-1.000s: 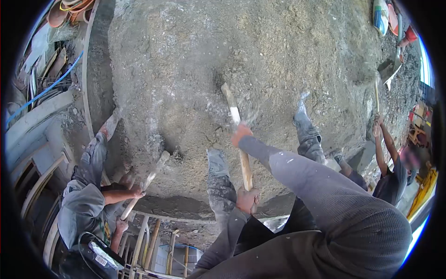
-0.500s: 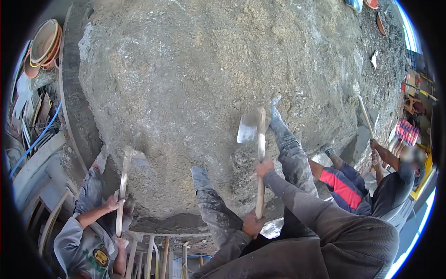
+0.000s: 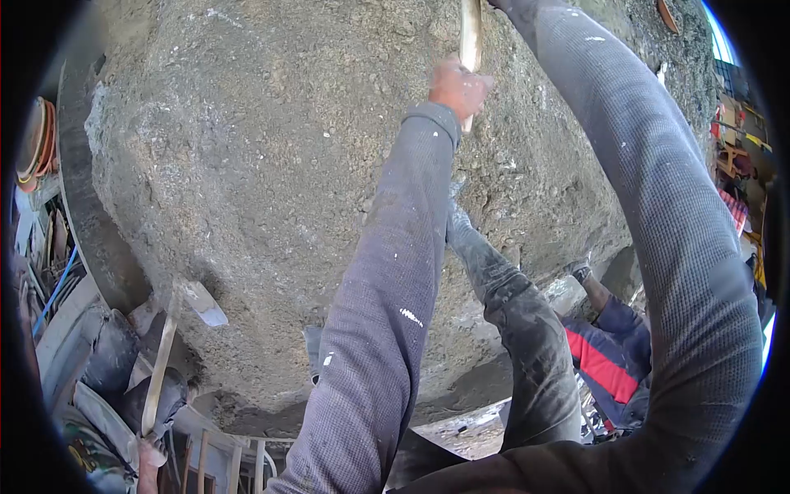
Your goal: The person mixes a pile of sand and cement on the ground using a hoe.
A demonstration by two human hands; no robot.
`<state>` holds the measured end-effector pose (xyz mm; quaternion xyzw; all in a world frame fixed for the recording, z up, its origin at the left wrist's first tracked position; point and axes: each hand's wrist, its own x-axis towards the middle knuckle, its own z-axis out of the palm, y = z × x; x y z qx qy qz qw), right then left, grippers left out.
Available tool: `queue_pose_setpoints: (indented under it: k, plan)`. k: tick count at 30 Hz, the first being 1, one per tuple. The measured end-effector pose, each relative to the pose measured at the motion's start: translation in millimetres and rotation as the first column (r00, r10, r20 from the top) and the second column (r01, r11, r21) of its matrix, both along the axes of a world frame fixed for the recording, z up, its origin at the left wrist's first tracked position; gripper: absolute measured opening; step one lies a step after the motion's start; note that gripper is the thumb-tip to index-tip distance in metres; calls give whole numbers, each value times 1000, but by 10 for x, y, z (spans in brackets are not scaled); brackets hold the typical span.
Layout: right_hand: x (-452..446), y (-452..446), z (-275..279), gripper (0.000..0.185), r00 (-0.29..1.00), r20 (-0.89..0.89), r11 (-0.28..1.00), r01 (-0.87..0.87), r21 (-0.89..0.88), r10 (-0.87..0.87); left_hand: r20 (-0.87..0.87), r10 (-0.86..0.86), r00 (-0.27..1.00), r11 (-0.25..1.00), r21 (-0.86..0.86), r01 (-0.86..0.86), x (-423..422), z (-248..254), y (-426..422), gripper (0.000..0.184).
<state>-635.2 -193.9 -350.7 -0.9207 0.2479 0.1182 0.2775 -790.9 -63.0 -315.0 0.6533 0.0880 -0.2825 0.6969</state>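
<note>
The pale wooden handle of a hoe runs up past the top edge, and its blade is out of view. My left hand is closed around it near the butt end, which pokes out below the fist. Of my right hand only a sliver shows at the top edge, close beside the handle; most of its grip is cut off. Both arms reach far forward in grey knit sleeves. Beneath them spreads a wide bed of grey, grainy mix, with one of my legs at its near side.
To the left, a co-worker's hand grips another hoe, its blade on the mix. At right stands a person in red-and-navy shorts. Stacked tubs are at far left, beside a low curb.
My hands have swung the hoe from low near my legs up and forward, taking its blade out of view. The left co-worker's hoe has shifted down and left. My view has tilted.
</note>
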Motion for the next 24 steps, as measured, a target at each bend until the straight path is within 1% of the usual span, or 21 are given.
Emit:
queue_pose_setpoints:
  k: [1, 2, 3, 4, 6, 7, 8, 10, 11, 13, 14, 15, 16, 17, 18, 19, 20, 21, 22, 23, 24]
  plan:
    - [-270, 66, -277, 57, 994, -111, 1000, 7, -7, -7, -154, 55, 986, 994, -85, -69, -465, -72, 2, 28]
    - [-607, 160, -500, 59, 978, -206, 1000, 18, -4, -18, -258, 83, 962, 993, -62, -102, -951, -32, 66, 26]
    - [-992, 296, -633, 61, 961, -274, 999, 37, 14, -31, -257, 111, 960, 994, 35, -105, -1494, -236, 172, 25]
    - [-1354, 458, -690, 62, 948, -316, 998, 54, 31, -41, -261, 84, 962, 996, 57, -72, -2104, -646, 326, 24]
    - [-2018, 807, -507, 62, 966, -254, 998, 59, 35, -48, -134, 121, 984, 991, -38, -127, -2674, -248, 773, 21]
    - [-2434, 979, -391, 62, 960, -270, 996, 85, 39, -72, -185, 126, 975, 991, -18, -131, -3006, 33, 935, 20]
    - [-2858, 1128, -284, 62, 931, -353, 993, 109, 39, -88, -235, 132, 963, 991, 2, -135, -3338, 325, 1101, 19]
    - [-3590, 1424, 12, 57, 909, -417, 982, 82, 168, -5, -471, -59, 880, 996, 33, 84, -3963, 815, 1446, 18]
    - [-4014, 1583, 142, 53, 875, -483, 981, 63, 183, 34, -448, -24, 894, 1000, -9, 22, -4320, 1063, 1574, 17]
    - [-5142, 1959, 199, 52, 885, -465, 996, 46, 79, -4, -576, 66, 814, 997, 1, -80, -5334, 1332, 1755, 19]
    - [-5613, 2118, 372, 54, 813, -582, 997, 46, 57, -5, -620, 126, 775, 991, 40, -129, -5592, 1653, 1785, 20]
    - [-6142, 2203, 448, 53, 740, -668, 995, -18, 95, 78, -614, 38, 788, 998, 63, 1, -6258, 1703, 1837, 22]
    - [-6776, 2264, 368, 53, 628, -766, 990, -66, 126, 139, -702, 40, 712, 988, 132, 75, -6790, 1867, 1828, 21]
    - [-6937, 2387, 734, 45, 548, -834, 991, 68, 119, 63, -675, 63, 735, 958, 248, 145, -7122, 2062, 1771, 25]
    - [-7083, 2475, 918, 46, 463, -886, 994, 77, 72, 28, -649, 11, 760, 925, 296, 240, -6944, 2328, 1795, 31]
    - [-6988, 2462, 805, 46, 472, -881, 995, 56, 84, 48, -634, 52, 772, 961, 242, 133, -6975, 2380, 1848, 34]
    - [-7054, 2439, 808, 47, 509, -861, 997, 64, 54, 14, -647, 74, 759, 960, 252, 121, -6929, 2327, 1840, 34]
    - [-7193, 2469, 913, 49, 531, -846, 996, 90, 18, -33, -656, 25, 754, 943, 265, 200, -6859, 2269, 1894, 35]
    - [-7042, 2427, 830, 49, 626, -775, 993, 118, -22, -92, -662, -43, 748, 922, 263, 285, -6774, 2195, 1959, 36]
    - [-6746, 2352, 781, 47, 686, -719, 992, 120, -45, -116, -629, -74, 774, 928, 240, 284, -6634, 2037, 2004, 37]
    - [-6381, 2228, 719, 48, 756, -651, 997, 75, -18, -68, -583, -95, 807, 936, 223, 272, -6417, 1802, 1999, 38]
